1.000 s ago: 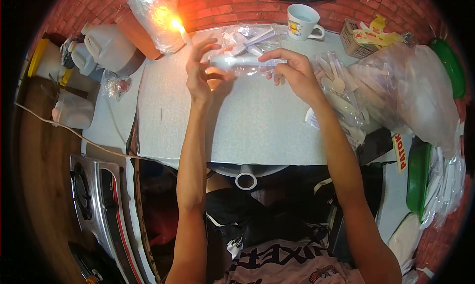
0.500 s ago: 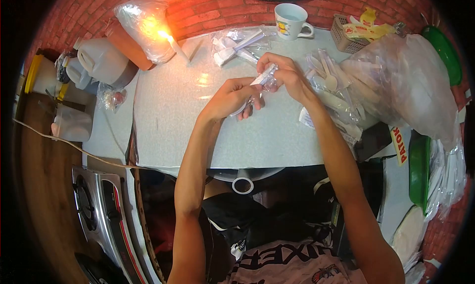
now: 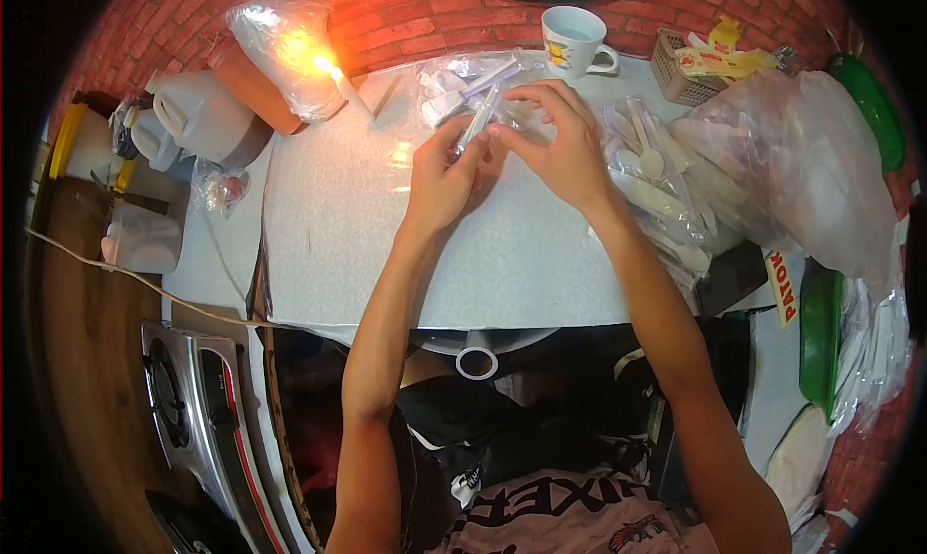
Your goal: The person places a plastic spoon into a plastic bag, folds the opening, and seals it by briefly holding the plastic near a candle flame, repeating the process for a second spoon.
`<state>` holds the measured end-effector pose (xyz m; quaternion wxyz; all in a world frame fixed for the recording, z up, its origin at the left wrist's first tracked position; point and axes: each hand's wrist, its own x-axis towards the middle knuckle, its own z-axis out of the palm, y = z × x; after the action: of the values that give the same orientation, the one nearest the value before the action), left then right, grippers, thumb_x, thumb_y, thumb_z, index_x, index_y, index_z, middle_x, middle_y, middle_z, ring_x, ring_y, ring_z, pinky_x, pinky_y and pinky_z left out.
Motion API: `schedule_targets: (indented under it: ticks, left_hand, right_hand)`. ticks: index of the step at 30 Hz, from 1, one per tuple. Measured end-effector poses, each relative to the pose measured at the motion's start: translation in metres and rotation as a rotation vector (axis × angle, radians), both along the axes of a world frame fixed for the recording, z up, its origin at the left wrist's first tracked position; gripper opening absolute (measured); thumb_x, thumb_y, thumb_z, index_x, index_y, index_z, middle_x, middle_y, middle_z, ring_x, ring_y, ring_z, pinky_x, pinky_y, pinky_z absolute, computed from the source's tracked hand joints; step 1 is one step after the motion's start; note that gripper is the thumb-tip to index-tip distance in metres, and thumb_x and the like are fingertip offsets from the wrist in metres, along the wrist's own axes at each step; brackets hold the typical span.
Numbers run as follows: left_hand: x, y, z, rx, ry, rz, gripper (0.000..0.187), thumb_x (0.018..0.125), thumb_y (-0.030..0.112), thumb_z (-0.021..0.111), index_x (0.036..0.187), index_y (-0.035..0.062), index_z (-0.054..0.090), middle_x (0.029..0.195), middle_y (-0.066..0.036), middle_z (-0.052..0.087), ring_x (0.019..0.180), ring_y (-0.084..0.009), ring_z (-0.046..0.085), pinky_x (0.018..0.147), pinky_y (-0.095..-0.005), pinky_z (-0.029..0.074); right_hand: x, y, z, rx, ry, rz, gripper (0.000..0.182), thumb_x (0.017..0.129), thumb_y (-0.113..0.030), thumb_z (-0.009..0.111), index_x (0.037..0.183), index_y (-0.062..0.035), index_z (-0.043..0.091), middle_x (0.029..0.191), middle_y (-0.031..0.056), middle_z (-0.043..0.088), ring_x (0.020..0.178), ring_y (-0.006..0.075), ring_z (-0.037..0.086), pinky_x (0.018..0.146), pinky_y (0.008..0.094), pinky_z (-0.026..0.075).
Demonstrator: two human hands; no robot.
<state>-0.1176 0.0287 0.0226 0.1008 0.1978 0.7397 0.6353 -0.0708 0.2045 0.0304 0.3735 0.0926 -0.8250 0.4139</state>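
Note:
In my left hand (image 3: pixel 444 178), pinched between thumb and fingers, is a slim clear-plastic packet (image 3: pixel 480 118) with something white inside; its exact contents are hard to make out. My right hand (image 3: pixel 562 141) is just to the right of it, fingers curved and apart, with the thumb tip close to the packet; whether it touches cannot be seen. Beyond the hands lie wrapped white plastic utensils (image 3: pixel 442 105) in clear film. A lit candle (image 3: pixel 355 95) stands tilted to the left of them. More wrapped spoons (image 3: pixel 649 163) are heaped beside my right forearm.
A mug (image 3: pixel 572 47) and a small basket (image 3: pixel 684 89) with yellow packets stand at the back. At right bulges a large plastic bag (image 3: pixel 821 158). Jugs (image 3: pixel 208 120) and a bottle fill the left back, with a gas stove (image 3: pixel 198 390) lower left.
The packet has turned more upright and moved up and left with my left hand. My right hand has loosened from it, its fingers now spread.

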Motion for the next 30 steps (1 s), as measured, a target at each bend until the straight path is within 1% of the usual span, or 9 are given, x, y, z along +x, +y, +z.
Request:
schedule_targets:
  ticks: [4,8,10,12,13,15,18,23,30]
  left_hand:
    - [0.002,0.004,-0.011,0.059,0.062,-0.023,0.026,0.102,0.02,0.064,0.119,0.0005,0.065,0.074,-0.003,0.065,0.054,-0.007,0.055,0.048,-0.0261,0.041]
    - [0.004,0.004,-0.007,0.085,0.043,-0.064,0.027,0.101,0.014,0.061,0.125,0.0007,0.061,0.077,-0.006,0.067,0.054,-0.0085,0.055,0.048,-0.0265,0.042]
    - [0.007,0.004,0.001,0.078,0.02,-0.082,0.027,0.101,0.011,0.06,0.126,0.0002,0.061,0.078,-0.006,0.067,0.054,-0.009,0.056,0.048,-0.0265,0.042]
    - [0.01,0.004,0.005,0.038,-0.004,-0.085,0.035,0.104,0.013,0.055,0.135,-0.0019,0.057,0.08,-0.009,0.066,0.055,-0.0117,0.058,0.046,-0.0263,0.045]
    - [0.008,0.003,0.002,0.038,-0.005,-0.086,0.035,0.104,0.013,0.055,0.135,-0.0019,0.057,0.08,-0.009,0.066,0.055,-0.0117,0.058,0.046,-0.0263,0.045]
    - [0.003,0.003,-0.006,0.258,-0.13,-0.144,0.032,0.105,0.016,0.049,0.129,-0.004,0.06,0.079,-0.01,0.068,0.052,-0.0119,0.057,0.046,-0.0276,0.045]
    - [0.003,0.003,-0.007,0.274,-0.155,-0.137,0.036,0.107,0.018,0.044,0.129,-0.0046,0.061,0.079,-0.012,0.069,0.052,-0.0128,0.057,0.046,-0.0281,0.046]
    - [0.005,0.005,-0.003,0.121,-0.07,-0.129,0.032,0.106,0.016,0.049,0.128,-0.004,0.063,0.078,-0.011,0.07,0.055,-0.0112,0.059,0.048,-0.0269,0.046]
    - [-0.002,0.008,-0.013,0.01,0.099,-0.057,0.031,0.106,0.017,0.055,0.128,-0.0016,0.065,0.075,-0.009,0.07,0.059,-0.0091,0.061,0.054,-0.0267,0.048]
  right_hand:
    - [0.001,-0.002,0.0,0.015,-0.017,-0.023,0.029,0.081,-0.014,0.081,0.107,-0.0082,0.071,0.108,0.0076,0.067,0.103,0.0297,0.065,0.09,0.0394,0.052]
    - [-0.001,-0.002,-0.005,0.003,-0.014,-0.034,0.024,0.081,-0.013,0.079,0.104,-0.0076,0.07,0.103,0.0073,0.068,0.097,0.0294,0.067,0.085,0.0395,0.054]
    - [-0.003,-0.001,-0.009,0.039,-0.017,-0.022,0.021,0.085,-0.012,0.078,0.104,-0.0063,0.07,0.101,0.0063,0.071,0.092,0.0233,0.069,0.073,0.0353,0.054]
    - [0.0,-0.003,-0.005,0.042,-0.011,-0.024,0.021,0.085,-0.012,0.078,0.104,-0.0061,0.07,0.1,0.0062,0.071,0.092,0.0234,0.07,0.072,0.0354,0.054]
    - [0.001,-0.004,-0.003,0.046,-0.005,-0.024,0.02,0.085,-0.012,0.077,0.103,-0.0059,0.071,0.099,0.0062,0.071,0.091,0.0235,0.07,0.072,0.0354,0.055]
    - [0.001,-0.005,-0.001,0.07,0.009,-0.023,0.02,0.085,-0.012,0.077,0.103,-0.006,0.071,0.1,0.0065,0.072,0.091,0.0235,0.07,0.072,0.0357,0.055]
    - [0.001,-0.005,-0.004,0.096,0.008,-0.025,0.02,0.085,-0.013,0.078,0.103,-0.0062,0.072,0.102,0.0071,0.073,0.091,0.024,0.071,0.074,0.0363,0.056]
    - [-0.001,-0.003,-0.01,0.047,-0.005,-0.078,0.015,0.082,-0.016,0.077,0.096,-0.0089,0.074,0.097,0.0061,0.073,0.089,0.0297,0.07,0.078,0.04,0.056]
    - [-0.005,-0.001,-0.009,0.023,0.071,-0.099,0.007,0.085,-0.014,0.074,0.088,-0.0078,0.072,0.092,0.0049,0.071,0.078,0.0298,0.069,0.067,0.0397,0.054]
